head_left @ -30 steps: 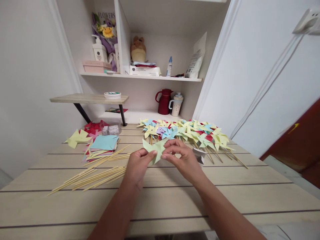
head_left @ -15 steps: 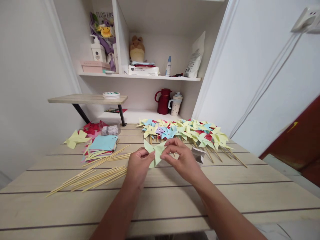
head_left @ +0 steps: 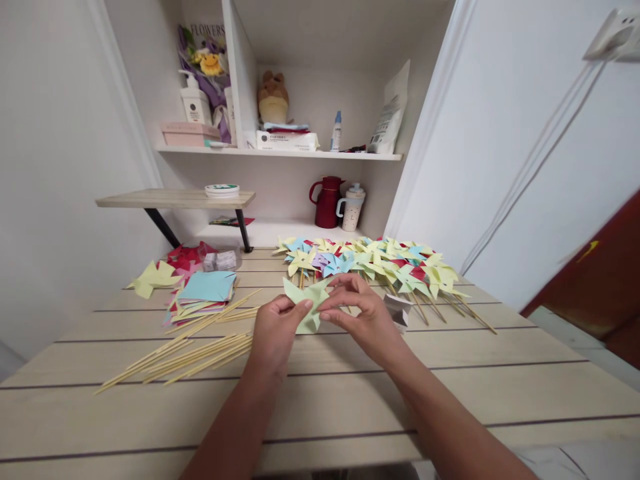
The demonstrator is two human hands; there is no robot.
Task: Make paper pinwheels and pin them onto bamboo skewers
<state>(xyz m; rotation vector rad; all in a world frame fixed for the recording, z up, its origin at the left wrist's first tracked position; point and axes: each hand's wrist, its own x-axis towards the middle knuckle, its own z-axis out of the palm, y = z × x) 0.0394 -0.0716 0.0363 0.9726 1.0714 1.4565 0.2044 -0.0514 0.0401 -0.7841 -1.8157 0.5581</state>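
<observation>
Pale green paper pinwheel (head_left: 309,323) was held above a slatted desk (head_left: 500,390).
The left hand (head_left: 275,328) pinched its left side between thumb and fingers; the right hand (head_left: 367,321), fingers narrowed, held its right. Thin sticks (head_left: 200,353) lay left of the pinwheel, coloured pinwheels (head_left: 370,260) beyond it.

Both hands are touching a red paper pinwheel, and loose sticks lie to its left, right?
Not quite: the head view shows the paper pinwheel is pale green, not red. The left hand and right hand do touch it, and loose sticks lie to its left.
</observation>
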